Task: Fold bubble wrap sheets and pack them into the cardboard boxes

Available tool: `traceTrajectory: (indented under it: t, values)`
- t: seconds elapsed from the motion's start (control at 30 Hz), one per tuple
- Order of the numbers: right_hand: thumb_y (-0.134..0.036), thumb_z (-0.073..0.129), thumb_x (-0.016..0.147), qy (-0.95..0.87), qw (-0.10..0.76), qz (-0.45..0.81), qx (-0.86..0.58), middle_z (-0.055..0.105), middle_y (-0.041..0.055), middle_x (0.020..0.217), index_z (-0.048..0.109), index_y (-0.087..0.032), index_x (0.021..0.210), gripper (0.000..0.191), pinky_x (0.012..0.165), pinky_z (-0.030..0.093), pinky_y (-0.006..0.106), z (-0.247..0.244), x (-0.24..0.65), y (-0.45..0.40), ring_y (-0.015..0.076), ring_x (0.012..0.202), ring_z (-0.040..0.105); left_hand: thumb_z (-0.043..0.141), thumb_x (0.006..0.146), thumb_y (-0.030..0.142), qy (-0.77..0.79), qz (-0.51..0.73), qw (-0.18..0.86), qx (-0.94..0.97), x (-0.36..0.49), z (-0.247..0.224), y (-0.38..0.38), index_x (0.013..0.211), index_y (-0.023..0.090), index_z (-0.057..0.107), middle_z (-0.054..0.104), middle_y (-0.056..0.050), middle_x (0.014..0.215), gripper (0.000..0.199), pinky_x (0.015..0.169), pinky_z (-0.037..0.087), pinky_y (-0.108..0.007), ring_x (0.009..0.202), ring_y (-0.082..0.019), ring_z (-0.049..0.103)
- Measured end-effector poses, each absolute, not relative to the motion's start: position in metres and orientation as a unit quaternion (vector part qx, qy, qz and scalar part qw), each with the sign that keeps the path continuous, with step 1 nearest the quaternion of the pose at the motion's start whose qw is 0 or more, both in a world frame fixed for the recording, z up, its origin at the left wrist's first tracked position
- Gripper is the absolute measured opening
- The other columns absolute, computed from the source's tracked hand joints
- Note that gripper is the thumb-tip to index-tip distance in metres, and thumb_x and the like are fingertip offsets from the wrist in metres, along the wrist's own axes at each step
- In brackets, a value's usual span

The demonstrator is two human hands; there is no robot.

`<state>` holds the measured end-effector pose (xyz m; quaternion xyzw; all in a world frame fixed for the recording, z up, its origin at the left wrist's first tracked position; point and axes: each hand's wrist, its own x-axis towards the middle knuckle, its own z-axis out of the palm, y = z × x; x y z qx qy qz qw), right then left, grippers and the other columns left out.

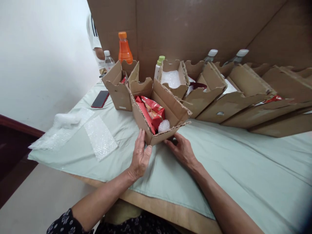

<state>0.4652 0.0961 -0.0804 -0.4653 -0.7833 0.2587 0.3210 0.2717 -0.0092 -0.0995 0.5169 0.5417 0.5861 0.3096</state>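
Note:
An open cardboard box (159,138), tilted a little, stands between my hands at the middle of the table. Inside it lie red snack packets (154,112) and a bubble-wrapped item (164,126) at the near end. My left hand (141,156) presses along the box's left side, thumb at its near corner. Under the near right edge, my right hand (181,148) grips the box, some of its fingertips hidden below it. Another cardboard box (119,96) with something red in it touches the held box at the far left.
A row of cardboard boxes (207,104) runs to the right, bottles behind it. An orange bottle (125,48), a phone (99,99), a bubble-wrap sheet (100,137) and more bubble wrap (63,126) are at left. A cardboard panel (195,29) stands behind; a person's sleeve (93,34) shows beyond.

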Motion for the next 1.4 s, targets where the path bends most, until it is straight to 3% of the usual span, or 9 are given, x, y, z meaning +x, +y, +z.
traceTrajectory:
  t: [0.17, 0.33, 0.5, 0.9, 1.17, 1.4]
  values:
    - [-0.044, 0.066, 0.088, -0.763, 0.333, 0.294, -0.471, 0.076, 0.0073, 0.091, 0.071, -0.020, 0.101, 0.027, 0.073, 0.056, 0.037, -0.080, 0.475, 0.097, 0.0240, 0.080, 0.069, 0.052, 0.107, 0.049, 0.532, 0.565, 0.290, 0.560, 0.275, -0.095, -0.013, 0.166, 0.035, 0.035, 0.028, -0.009, 0.177, 0.063, 0.133, 0.021, -0.061, 0.165, -0.033, 0.025]
    - [-0.043, 0.063, 0.091, -0.764, 0.349, 0.266, -0.472, 0.076, 0.0072, 0.090, 0.071, -0.022, 0.098, 0.023, 0.073, 0.057, 0.037, -0.086, 0.467, 0.087, 0.0247, 0.081, 0.069, 0.053, 0.105, 0.054, 0.540, 0.592, 0.293, 0.521, 0.266, -0.089, -0.010, 0.159, 0.032, 0.048, 0.044, -0.011, 0.169, 0.058, 0.130, 0.029, -0.059, 0.157, -0.036, 0.039]
    - [-0.037, 0.060, 0.093, -0.785, 0.345, 0.234, -0.459, 0.076, 0.0083, 0.090, 0.069, -0.023, 0.096, 0.017, 0.076, 0.057, 0.038, -0.089, 0.453, 0.075, 0.0256, 0.084, 0.070, 0.049, 0.105, 0.058, 0.564, 0.614, 0.288, 0.472, 0.256, -0.084, -0.006, 0.156, 0.024, 0.049, 0.052, -0.014, 0.161, 0.061, 0.125, 0.039, -0.054, 0.150, -0.034, 0.048]
    - [-0.041, 0.059, 0.096, -0.785, 0.345, 0.215, -0.467, 0.075, 0.0087, 0.089, 0.067, -0.022, 0.094, 0.021, 0.073, 0.054, 0.037, -0.092, 0.447, 0.071, 0.0250, 0.081, 0.068, 0.049, 0.105, 0.055, 0.572, 0.598, 0.253, 0.501, 0.256, -0.087, -0.007, 0.158, 0.023, 0.045, 0.049, -0.016, 0.163, 0.062, 0.124, 0.037, -0.059, 0.148, -0.036, 0.048]
    - [-0.042, 0.058, 0.096, -0.777, 0.348, 0.226, -0.473, 0.075, 0.0083, 0.087, 0.067, -0.020, 0.092, 0.024, 0.073, 0.054, 0.036, -0.091, 0.447, 0.071, 0.0243, 0.080, 0.069, 0.054, 0.105, 0.046, 0.570, 0.570, 0.146, 0.574, 0.256, -0.084, -0.009, 0.158, 0.024, 0.043, 0.050, -0.016, 0.162, 0.059, 0.124, 0.038, -0.060, 0.150, -0.034, 0.047]
    - [-0.038, 0.058, 0.097, -0.784, 0.349, 0.229, -0.459, 0.076, 0.0089, 0.090, 0.070, -0.020, 0.096, 0.022, 0.077, 0.057, 0.038, -0.092, 0.442, 0.061, 0.0250, 0.083, 0.071, 0.058, 0.100, 0.046, 0.602, 0.587, 0.196, 0.504, 0.250, -0.076, -0.006, 0.150, 0.022, 0.050, 0.061, -0.015, 0.149, 0.055, 0.118, 0.045, -0.055, 0.139, -0.033, 0.057]
